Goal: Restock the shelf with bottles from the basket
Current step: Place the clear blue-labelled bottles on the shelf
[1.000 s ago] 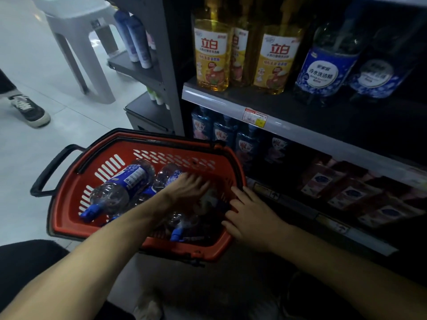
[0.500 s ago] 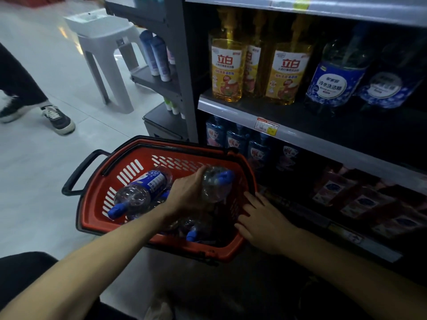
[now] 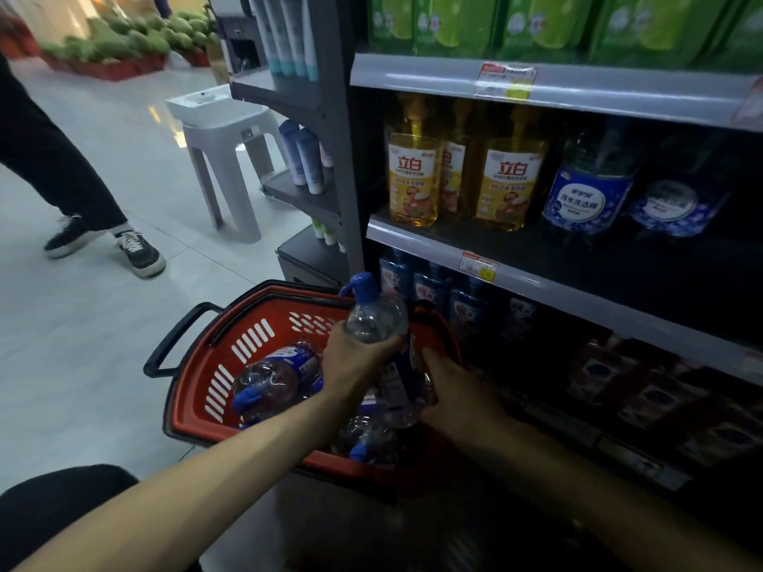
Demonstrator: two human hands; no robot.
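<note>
A red basket (image 3: 247, 344) with a black handle sits on the floor beside the shelf unit. My left hand (image 3: 355, 359) grips a clear bottle (image 3: 373, 315) with a blue pump cap, held upright above the basket. My right hand (image 3: 452, 390) holds the lower part of that same bottle from the right. Other clear bottles with blue labels (image 3: 274, 375) lie in the basket. The middle shelf (image 3: 578, 291) carries yellow bottles (image 3: 413, 179) and blue-labelled clear bottles (image 3: 588, 196), with dark open room to their right.
A grey plastic stool (image 3: 225, 158) stands in the aisle behind the basket. A person's legs in dark trousers and sneakers (image 3: 103, 241) are at the left. Blue pouches (image 3: 433, 291) fill the shelf below the middle one. Green packs (image 3: 536, 22) fill the top shelf.
My left hand has lifted the bottle out of the basket and turned it upright. My right hand moved from the basket rim onto the bottle. The view tilted up.
</note>
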